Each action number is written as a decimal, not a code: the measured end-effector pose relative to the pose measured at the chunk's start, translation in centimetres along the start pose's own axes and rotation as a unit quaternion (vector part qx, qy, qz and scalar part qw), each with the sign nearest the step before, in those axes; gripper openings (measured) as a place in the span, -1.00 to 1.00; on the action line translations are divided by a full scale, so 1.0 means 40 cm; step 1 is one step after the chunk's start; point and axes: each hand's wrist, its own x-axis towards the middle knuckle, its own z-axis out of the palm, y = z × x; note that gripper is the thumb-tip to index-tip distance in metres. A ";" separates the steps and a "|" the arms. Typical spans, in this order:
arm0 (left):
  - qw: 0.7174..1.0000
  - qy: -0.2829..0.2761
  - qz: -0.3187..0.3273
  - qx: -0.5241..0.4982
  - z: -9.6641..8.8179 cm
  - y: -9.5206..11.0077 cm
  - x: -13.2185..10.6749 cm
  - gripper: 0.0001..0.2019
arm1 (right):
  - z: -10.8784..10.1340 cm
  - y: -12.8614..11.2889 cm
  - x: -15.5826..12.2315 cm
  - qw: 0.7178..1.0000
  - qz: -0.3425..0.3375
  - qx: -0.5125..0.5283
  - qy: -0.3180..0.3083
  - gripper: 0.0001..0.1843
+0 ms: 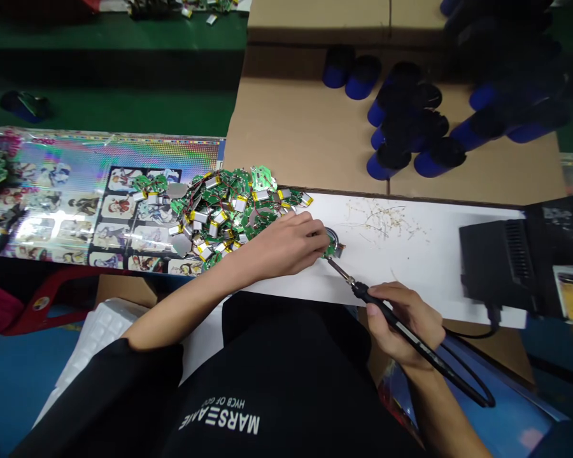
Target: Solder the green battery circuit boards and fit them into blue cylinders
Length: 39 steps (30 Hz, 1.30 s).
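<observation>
My left hand (289, 245) rests on the white board (410, 254), its fingers pinched on a small green circuit board (333, 245) with a round part attached. My right hand (401, 321) is closed round a black soldering iron (384, 310) held like a pen. The iron's metal tip points up and left and touches the circuit board by my left fingertips. A black cable runs back from the iron past my right wrist.
A heap of green circuit boards with small silver batteries (224, 213) lies left of my left hand. A black soldering station (510, 261) stands at the right. Wire scraps (382, 219) lie on the white board. Blue and black cylinders (410, 133) lie on cardboard behind.
</observation>
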 end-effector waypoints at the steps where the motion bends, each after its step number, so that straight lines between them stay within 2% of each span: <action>1: 1.000 0.001 0.000 0.001 0.001 0.000 0.000 -0.74 | 0.000 0.000 0.001 1.000 -0.004 0.001 0.000 -0.77; 8: 1.000 0.002 0.002 0.004 0.003 -0.002 0.003 -0.76 | 0.001 -0.003 0.008 1.000 -0.019 -0.014 -0.009 -0.77; 14: 1.000 0.003 0.004 -0.003 0.001 -0.003 0.006 -0.78 | -0.009 -0.009 0.015 1.000 0.010 0.002 -0.015 -0.80; 19: 1.000 -0.007 0.005 0.003 -0.002 -0.003 0.006 -0.78 | -0.028 0.013 -0.004 0.998 0.009 0.023 0.063 -0.79; 22: 1.000 -0.013 0.003 0.002 -0.006 -0.002 0.006 -0.78 | -0.036 0.045 -0.024 0.990 0.051 0.026 0.127 -0.85; 26: 1.000 -0.018 0.001 -0.007 -0.008 -0.002 0.006 -0.77 | -0.047 0.092 -0.054 0.976 0.125 -0.014 0.175 -0.78; 29: 1.000 -0.014 0.000 -0.016 -0.004 -0.006 0.005 -0.78 | -0.056 0.120 -0.085 0.972 0.153 -0.041 0.174 -0.74; 34: 0.999 -0.003 0.005 -0.053 0.000 -0.016 -0.002 -0.79 | -0.051 0.142 -0.136 0.968 0.198 -0.024 0.150 -0.74; 39: 0.995 0.007 0.000 -0.104 0.001 -0.025 -0.016 -0.79 | -0.031 0.143 -0.143 0.972 0.200 -0.002 0.120 -0.75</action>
